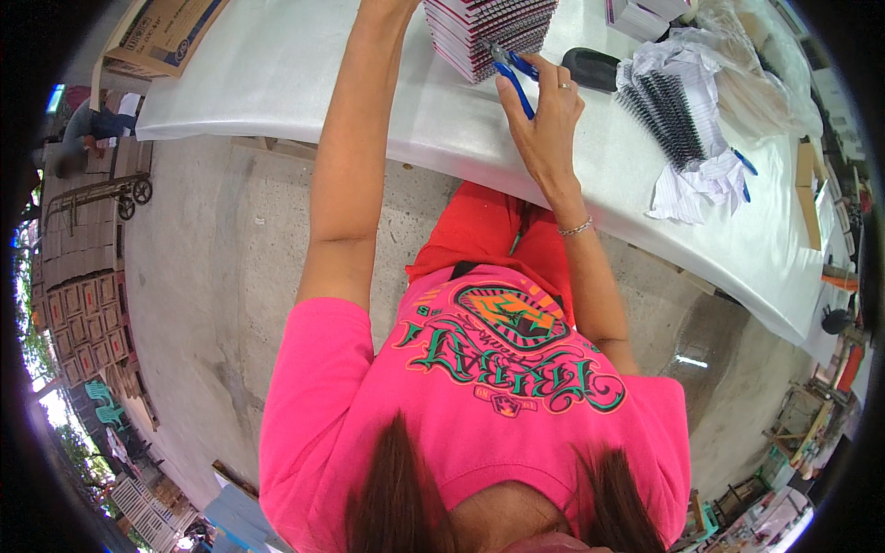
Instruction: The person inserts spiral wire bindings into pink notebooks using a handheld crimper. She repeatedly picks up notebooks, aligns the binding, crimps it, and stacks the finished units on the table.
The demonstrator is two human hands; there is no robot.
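Observation:
My right hand point(550, 120) is closed on blue-handled cutting pliers point(514, 77). Their metal jaws point at the wire-bound edges of a tall stack of notebooks point(461, 41) with pinkish-red and white page edges. Whether the jaws touch a binding I cannot tell. At the top edge, just left of the stack, my left hand point(391, 5) is almost wholly cut off, so its fingers are hidden. A black rounded object point(590, 69) lies on the table just right of my right hand.
The table point(249, 83) has a whitish cover. On its right lie black binding coils point(661, 118) on crumpled paper point(687, 194), clear plastic point(756, 78) and a blue-handled tool point(744, 164). A cardboard box point(166, 35) stands far left; a hand cart point(97, 195) is on the floor beyond.

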